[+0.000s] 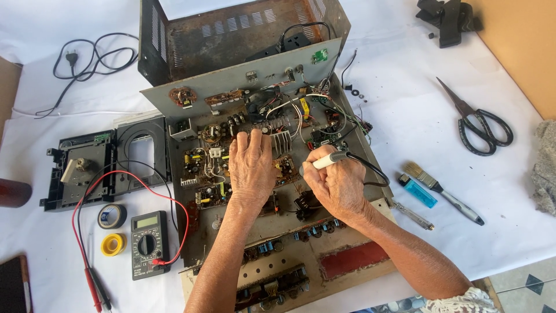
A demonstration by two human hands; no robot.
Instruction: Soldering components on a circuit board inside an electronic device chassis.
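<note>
An opened electronic chassis [353, 200] full of circuit boards lies in the middle of the white-covered table. My left hand [251, 165] rests flat on the boards, fingertips near a finned heat sink [282, 141]. My right hand [337, 184] grips a soldering iron [325, 162] with a white barrel and black cord, its tip pointing left toward the board between the two hands. The tip itself is partly hidden by my fingers.
The chassis's grey metal cover [174, 46] stands behind. Left: a black plastic mechanism [81, 171], multimeter [147, 237] with red and black leads, tape roll [112, 215], yellow solder spool [113, 244]. Right: scissors [478, 122], brush [443, 191], blue lighter [418, 190], screwdriver [412, 214].
</note>
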